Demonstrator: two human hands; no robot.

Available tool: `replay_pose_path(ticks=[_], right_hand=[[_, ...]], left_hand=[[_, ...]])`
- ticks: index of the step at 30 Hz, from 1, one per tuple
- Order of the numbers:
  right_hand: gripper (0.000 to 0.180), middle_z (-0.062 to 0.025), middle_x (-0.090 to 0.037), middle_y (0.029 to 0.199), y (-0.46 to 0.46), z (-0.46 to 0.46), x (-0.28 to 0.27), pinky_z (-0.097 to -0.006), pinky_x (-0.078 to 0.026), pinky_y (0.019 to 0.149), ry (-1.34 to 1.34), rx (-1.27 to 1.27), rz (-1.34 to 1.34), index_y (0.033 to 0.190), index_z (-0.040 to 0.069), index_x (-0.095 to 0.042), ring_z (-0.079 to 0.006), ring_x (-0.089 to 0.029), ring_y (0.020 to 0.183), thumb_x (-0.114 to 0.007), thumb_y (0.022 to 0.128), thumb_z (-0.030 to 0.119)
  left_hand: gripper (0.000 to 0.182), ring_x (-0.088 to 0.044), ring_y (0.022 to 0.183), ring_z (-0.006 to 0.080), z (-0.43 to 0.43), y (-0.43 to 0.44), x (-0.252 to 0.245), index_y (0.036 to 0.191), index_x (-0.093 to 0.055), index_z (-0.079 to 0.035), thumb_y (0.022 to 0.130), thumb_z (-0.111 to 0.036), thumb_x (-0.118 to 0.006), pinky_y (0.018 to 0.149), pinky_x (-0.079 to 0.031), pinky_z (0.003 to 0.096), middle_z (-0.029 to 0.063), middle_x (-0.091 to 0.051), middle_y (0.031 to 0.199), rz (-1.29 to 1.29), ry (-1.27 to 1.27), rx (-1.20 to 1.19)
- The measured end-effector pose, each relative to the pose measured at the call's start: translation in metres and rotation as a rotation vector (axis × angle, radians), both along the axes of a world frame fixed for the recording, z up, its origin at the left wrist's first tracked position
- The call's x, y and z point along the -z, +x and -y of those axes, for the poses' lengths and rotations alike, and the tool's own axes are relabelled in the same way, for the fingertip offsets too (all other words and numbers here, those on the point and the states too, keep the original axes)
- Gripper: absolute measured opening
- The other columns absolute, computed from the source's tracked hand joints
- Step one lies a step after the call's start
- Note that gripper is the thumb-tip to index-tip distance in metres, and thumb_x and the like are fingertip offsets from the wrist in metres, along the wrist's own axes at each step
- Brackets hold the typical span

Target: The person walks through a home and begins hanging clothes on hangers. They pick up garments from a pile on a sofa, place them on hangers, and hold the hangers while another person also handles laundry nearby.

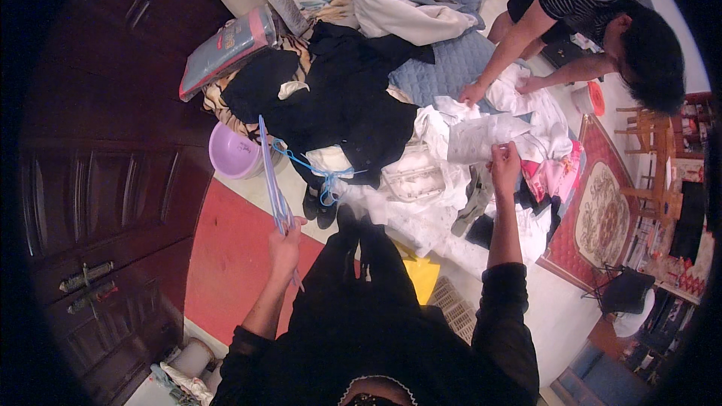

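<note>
Several lilac and blue clothes hangers (273,180) are gripped in my left hand (285,242), held together as a thin bundle. My right hand (503,166) pinches the edge of a translucent white plastic sheet or bag (479,138) over the clothing pile. Between my hands lie black garments (338,101), a blue hanger (324,172) and a clear plastic package (414,177). White clothes (547,118) and a pink printed cloth (558,172) lie beyond my right hand.
Another person (598,17) bends over the far right side with both hands on the white cloth. A purple basin (234,152) stands at the left, near a dark door (113,180). A packaged textile (228,48) lies on the bedding. Red mats and a yellow object (420,276) are on the floor.
</note>
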State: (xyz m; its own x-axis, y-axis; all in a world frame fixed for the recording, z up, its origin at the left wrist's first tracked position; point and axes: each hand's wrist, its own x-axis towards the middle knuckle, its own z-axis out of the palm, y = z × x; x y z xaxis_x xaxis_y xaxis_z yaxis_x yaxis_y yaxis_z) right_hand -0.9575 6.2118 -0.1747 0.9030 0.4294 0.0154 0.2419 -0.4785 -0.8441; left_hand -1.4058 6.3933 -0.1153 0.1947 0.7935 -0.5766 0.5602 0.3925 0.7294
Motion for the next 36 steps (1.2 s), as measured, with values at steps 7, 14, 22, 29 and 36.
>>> replay_pose_path(ticks=[7,14,22,29,36], right_hand=[[0.032,-0.0106,-0.058,0.097,0.039,0.001,0.056,-0.0262,-0.05,0.058,0.39,0.201,0.067,0.117,0.003,-0.05,-0.0154,-0.059,0.067,-0.058,0.089,0.015],[0.028,-0.0101,-0.066,0.094,-0.086,-0.03,0.168,-0.0304,-0.052,0.069,-0.278,-0.522,-0.372,0.111,0.001,-0.06,-0.0178,-0.065,0.083,-0.06,0.084,0.011],[0.058,-0.0266,-0.062,0.104,-0.152,-0.046,0.148,-0.0465,-0.047,0.085,-0.653,-0.684,-0.249,0.128,0.008,-0.046,-0.0417,-0.06,0.098,-0.065,0.078,0.031],[0.038,-0.0157,-0.067,0.084,-0.039,-0.038,0.02,-0.0408,-0.05,0.072,-0.525,-0.695,-0.128,0.105,0.008,-0.066,-0.0309,-0.066,0.079,-0.066,0.079,0.035],[0.04,-0.0205,-0.066,0.082,-0.044,0.004,-0.017,-0.0439,-0.05,0.071,-0.603,-0.638,0.122,0.118,0.01,-0.06,-0.036,-0.064,0.081,-0.057,0.083,0.03]], left_hand=[[0.022,-0.035,0.049,0.0049,0.004,-0.007,0.01,0.098,-0.067,-0.009,0.094,-0.023,-0.052,0.045,-0.026,0.0263,-0.008,-0.039,0.057,-0.061,0.085,0.035],[0.026,-0.052,0.068,0.0113,0.014,-0.01,0.018,0.098,-0.067,-0.003,0.095,-0.022,-0.049,0.062,-0.041,0.0344,0.0054,-0.06,0.073,-0.138,0.104,0.01],[0.024,-0.033,0.05,0.0039,0.018,-0.009,0.006,0.09,-0.071,-0.008,0.093,-0.026,-0.055,0.044,-0.024,0.0265,-0.0074,-0.037,0.055,-0.078,0.077,-0.064],[0.023,-0.042,0.055,0.0061,0.015,-0.016,0.0,0.097,-0.067,-0.004,0.092,-0.015,-0.048,0.05,-0.033,0.0266,-0.0021,-0.049,0.063,-0.055,0.014,-0.128],[0.025,-0.044,0.06,0.0074,0.022,-0.012,0.021,0.09,-0.069,-0.006,0.091,-0.028,-0.057,0.053,-0.034,0.0287,-0.0038,-0.049,0.065,-0.075,0.116,-0.177]])
